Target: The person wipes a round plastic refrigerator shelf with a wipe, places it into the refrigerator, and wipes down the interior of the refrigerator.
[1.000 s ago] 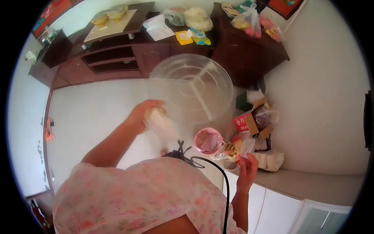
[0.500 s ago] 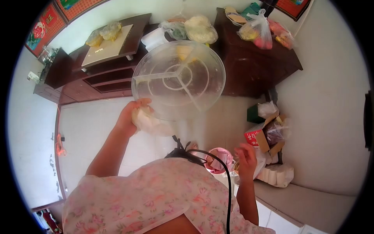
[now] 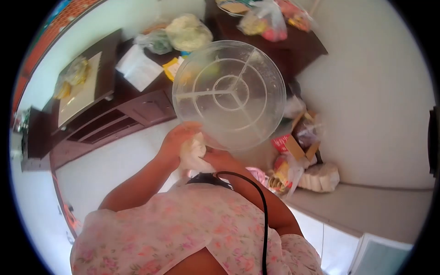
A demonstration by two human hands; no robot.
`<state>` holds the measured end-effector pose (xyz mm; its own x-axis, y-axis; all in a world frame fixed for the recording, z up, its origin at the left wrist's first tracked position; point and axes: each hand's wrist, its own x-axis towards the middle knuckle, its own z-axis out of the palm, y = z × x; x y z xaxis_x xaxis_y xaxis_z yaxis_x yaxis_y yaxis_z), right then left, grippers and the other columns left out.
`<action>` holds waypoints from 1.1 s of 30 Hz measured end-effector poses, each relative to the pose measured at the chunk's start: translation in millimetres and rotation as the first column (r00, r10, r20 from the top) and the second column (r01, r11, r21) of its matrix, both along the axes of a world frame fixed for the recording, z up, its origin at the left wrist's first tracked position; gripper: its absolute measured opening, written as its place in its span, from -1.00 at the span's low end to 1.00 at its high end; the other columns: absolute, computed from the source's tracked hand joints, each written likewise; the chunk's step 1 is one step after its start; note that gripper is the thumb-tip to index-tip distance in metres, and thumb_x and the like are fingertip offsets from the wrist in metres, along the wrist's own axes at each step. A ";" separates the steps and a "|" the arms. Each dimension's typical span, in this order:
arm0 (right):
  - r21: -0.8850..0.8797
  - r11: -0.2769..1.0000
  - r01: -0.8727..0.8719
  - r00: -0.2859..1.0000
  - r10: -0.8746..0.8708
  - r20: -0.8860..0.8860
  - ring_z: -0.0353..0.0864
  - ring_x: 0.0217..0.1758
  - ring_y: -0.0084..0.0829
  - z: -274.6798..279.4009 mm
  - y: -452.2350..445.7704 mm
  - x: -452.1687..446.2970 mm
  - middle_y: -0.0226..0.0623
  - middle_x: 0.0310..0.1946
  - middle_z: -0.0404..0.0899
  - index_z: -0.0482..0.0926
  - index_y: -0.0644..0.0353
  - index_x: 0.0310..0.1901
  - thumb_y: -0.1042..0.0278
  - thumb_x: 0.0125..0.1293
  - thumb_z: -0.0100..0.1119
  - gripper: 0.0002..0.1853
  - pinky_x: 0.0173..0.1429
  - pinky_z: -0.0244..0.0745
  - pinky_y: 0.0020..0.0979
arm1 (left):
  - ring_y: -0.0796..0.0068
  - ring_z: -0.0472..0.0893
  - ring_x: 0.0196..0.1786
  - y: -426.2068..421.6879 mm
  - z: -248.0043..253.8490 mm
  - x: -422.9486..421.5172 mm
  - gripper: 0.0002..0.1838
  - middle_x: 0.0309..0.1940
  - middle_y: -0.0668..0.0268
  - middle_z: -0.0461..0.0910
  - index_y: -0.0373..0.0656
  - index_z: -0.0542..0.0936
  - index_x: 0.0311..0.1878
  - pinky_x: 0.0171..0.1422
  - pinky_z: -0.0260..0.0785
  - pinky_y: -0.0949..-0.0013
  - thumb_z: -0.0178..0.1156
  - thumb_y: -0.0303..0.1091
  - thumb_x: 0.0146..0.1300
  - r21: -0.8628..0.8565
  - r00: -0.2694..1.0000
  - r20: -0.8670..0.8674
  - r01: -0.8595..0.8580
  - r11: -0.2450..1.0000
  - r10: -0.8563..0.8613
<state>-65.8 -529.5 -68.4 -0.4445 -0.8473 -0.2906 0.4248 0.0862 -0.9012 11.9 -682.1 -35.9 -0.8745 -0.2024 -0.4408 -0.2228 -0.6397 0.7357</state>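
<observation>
A round clear plastic tray [image 3: 215, 121] with three compartments and a raised inner ring is held up before me, tilted toward me. My left hand [image 3: 179, 140] is closed on its lower left rim. Crumpled white tissue [image 3: 195, 151] sits just under the rim, bunched between both hands. My right hand [image 3: 219, 160] grips the tissue's right side, its fingers partly hidden by the tissue and the tray.
Behind stands a dark wooden cabinet [image 3: 149, 110] bearing white paper [image 3: 139, 68] and bagged food [image 3: 189, 33]. More bags [image 3: 263, 20] lie on the right cabinet. An open carton [image 3: 298, 149], tissue packs [image 3: 321, 178] and a pink bin [image 3: 256, 174] stand on the floor.
My right hand has come in from the right, up to the tissue by my left hand. The tray has moved right and slightly turned, and my view has swung right.
</observation>
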 end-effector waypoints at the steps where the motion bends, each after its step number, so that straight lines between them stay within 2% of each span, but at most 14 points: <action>1: 0.153 0.980 0.125 0.991 -0.132 0.035 0.52 0.02 -0.49 -0.1 4.7 9.3 -0.33 -0.02 0.54 0.46 0.20 0.18 0.38 0.20 0.26 -0.52 0.08 0.43 -0.46 | 0.32 0.61 -0.09 3.5 -0.6 -12.5 -0.65 -0.14 0.14 0.61 -0.26 0.47 0.06 0.04 0.48 0.30 0.07 -0.39 0.21 -0.034 0.996 0.003 0.094 0.995 -0.093; 4: -0.051 0.954 0.296 0.944 -0.284 0.171 0.51 -0.05 -0.54 -31.1 33.4 13.1 -0.35 -0.07 0.56 0.50 0.21 0.11 0.33 0.25 0.21 -0.61 0.00 0.42 -0.49 | 0.36 0.60 -0.08 10.1 -25.0 -27.6 -0.69 -0.11 0.17 0.61 -0.26 0.49 0.02 0.07 0.45 0.33 0.06 -0.37 0.23 -0.050 0.973 0.004 0.231 0.972 -0.231; 5: 0.092 0.907 0.412 0.905 -0.394 -0.161 0.54 -0.05 -0.51 -1.6 29.6 21.9 -0.31 -0.09 0.57 0.51 0.23 0.07 0.30 0.31 0.12 -0.66 -0.05 0.46 -0.45 | 0.40 0.59 -0.07 7.6 -25.9 -28.0 -0.72 -0.09 0.23 0.60 -0.24 0.51 -0.01 0.06 0.44 0.34 0.03 -0.36 0.25 -0.075 0.974 -0.011 0.225 0.971 -0.227; 6: 0.105 0.883 0.458 0.885 -0.441 -0.150 0.54 -0.05 -0.51 -12.8 47.7 30.8 -0.31 -0.09 0.57 0.51 0.23 0.07 0.30 0.31 0.12 -0.66 -0.05 0.46 -0.45 | 0.40 0.59 -0.07 11.4 -30.9 -31.8 -0.72 -0.09 0.23 0.60 -0.24 0.51 -0.01 0.06 0.44 0.34 0.03 -0.36 0.25 -0.065 0.961 0.003 0.278 0.958 -0.278; 8: 0.178 0.910 0.375 0.489 -0.031 -0.872 0.57 -0.04 -0.46 -53.4 100.4 50.7 -0.26 -0.09 0.57 0.52 0.23 0.03 0.29 0.36 0.03 -0.70 -0.06 0.49 -0.42 | 0.49 0.58 -0.10 11.9 -50.5 -42.8 -0.74 -0.09 0.25 0.58 -0.18 0.55 0.01 0.01 0.42 0.34 0.09 -0.34 0.29 -0.244 0.913 -0.055 0.381 0.892 -0.405; 9: 0.092 0.853 0.513 0.822 -0.457 -0.340 0.58 -0.01 -0.43 -61.6 140.9 65.5 -0.23 -0.07 0.57 0.52 0.22 0.02 0.28 0.38 -0.02 -0.71 -0.04 0.49 -0.41 | 0.40 0.58 -0.02 14.7 -65.6 -44.2 -0.72 -0.04 0.23 0.56 -0.18 0.51 0.02 0.06 0.41 0.29 0.06 -0.32 0.29 -0.393 0.859 -0.114 0.422 0.817 -0.499; 10: 0.112 0.715 0.690 0.634 -0.672 0.382 0.58 0.01 -0.41 -70.1 177.5 100.1 -0.21 -0.05 0.57 0.53 0.20 0.00 0.27 0.40 -0.06 -0.72 -0.01 0.50 -0.40 | 0.40 0.58 -0.02 24.1 -60.6 -46.4 -0.72 -0.04 0.23 0.56 -0.18 0.51 0.02 0.06 0.41 0.29 0.06 -0.32 0.29 -0.375 0.817 -0.100 0.498 0.782 -0.568; 12: 0.070 0.248 0.966 0.248 -0.969 0.005 0.56 0.03 -0.42 -117.4 204.8 140.6 -0.21 -0.05 0.57 0.54 0.17 -0.03 0.29 0.43 -0.12 -0.74 0.01 0.49 -0.43 | 0.23 0.63 0.01 31.2 -39.4 -49.1 -0.70 -0.02 0.18 0.59 -0.19 0.44 0.04 -0.03 0.51 0.31 -0.05 -0.39 0.26 0.051 0.831 0.074 0.548 0.835 -0.551; 13: 0.062 0.030 0.998 0.036 -0.995 -0.095 0.56 0.01 -0.42 -95.1 221.4 147.6 -0.22 -0.05 0.56 0.53 0.20 -0.01 0.32 0.44 -0.12 -0.74 0.01 0.49 -0.43 | 0.23 0.63 0.01 52.5 -45.0 -53.4 -0.70 -0.02 0.18 0.59 -0.19 0.44 0.04 -0.03 0.51 0.31 -0.05 -0.39 0.26 0.049 0.787 0.089 0.609 0.792 -0.610; 16: 0.027 -0.217 0.976 -0.166 -0.816 -0.554 0.53 -0.07 -0.41 6.1 241.4 89.8 -0.27 -0.03 0.53 0.49 0.27 0.10 0.40 0.43 -0.04 -0.71 0.04 0.47 -0.43 | 0.05 0.62 0.06 84.7 -52.7 -55.0 -0.65 0.04 0.08 0.56 -0.17 0.38 0.08 -0.11 0.56 0.28 -0.08 -0.48 0.20 0.074 0.680 0.120 0.720 0.690 -0.723; 20: 0.026 -0.010 1.000 0.021 -0.348 -0.937 0.49 0.02 -0.29 -1.2 253.0 60.5 -0.18 0.03 0.38 0.46 0.20 0.17 0.40 0.33 0.10 -0.63 0.10 0.45 -0.35 | -0.02 0.61 0.06 123.1 -37.9 -54.2 -0.58 0.10 -0.02 0.52 -0.17 0.31 0.10 -0.17 0.58 0.32 -0.09 -0.54 0.11 0.049 0.577 0.180 0.803 0.594 -0.796; 22: 0.227 -0.125 0.966 0.220 -0.069 -0.973 0.46 0.07 -0.10 -21.2 258.1 35.2 -0.07 0.04 0.32 0.46 0.20 0.16 0.44 0.27 0.12 -0.60 0.11 0.46 -0.21 | -0.02 0.62 0.05 146.7 -39.0 -52.4 -0.57 0.11 -0.03 0.51 -0.17 0.29 0.10 -0.18 0.57 0.33 -0.09 -0.55 0.09 0.045 0.499 0.220 0.853 0.520 -0.838; 30: 0.080 0.070 0.994 0.094 -0.223 -0.970 0.48 -0.01 0.04 -60.7 302.1 45.0 0.03 -0.11 0.45 0.57 0.23 -0.09 0.55 0.07 0.06 -0.68 0.08 0.45 -0.15 | -0.01 0.63 0.02 181.9 -66.3 -49.0 -0.57 0.14 -0.09 0.48 -0.15 0.25 0.06 -0.24 0.58 0.33 -0.04 -0.54 0.04 -0.030 0.442 0.181 0.895 0.444 -0.878; 33: 0.247 0.348 0.904 0.356 -0.295 -0.887 0.49 0.00 -0.03 -55.1 297.6 70.0 -0.10 -0.10 0.46 0.57 0.19 -0.09 0.62 0.01 0.10 -0.64 0.07 0.43 -0.21 | -0.03 0.63 0.03 187.3 -77.0 -49.4 -0.54 0.14 -0.10 0.47 -0.15 0.25 0.07 -0.26 0.59 0.33 -0.05 -0.55 0.02 0.004 0.486 0.165 0.870 0.494 -0.858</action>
<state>4.1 -231.9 -123.5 -0.9930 0.0945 0.0709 0.0167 0.7066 -0.7075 -37.5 -494.8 -112.9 -0.5641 0.5879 -0.5798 -0.7270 -0.0206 0.6864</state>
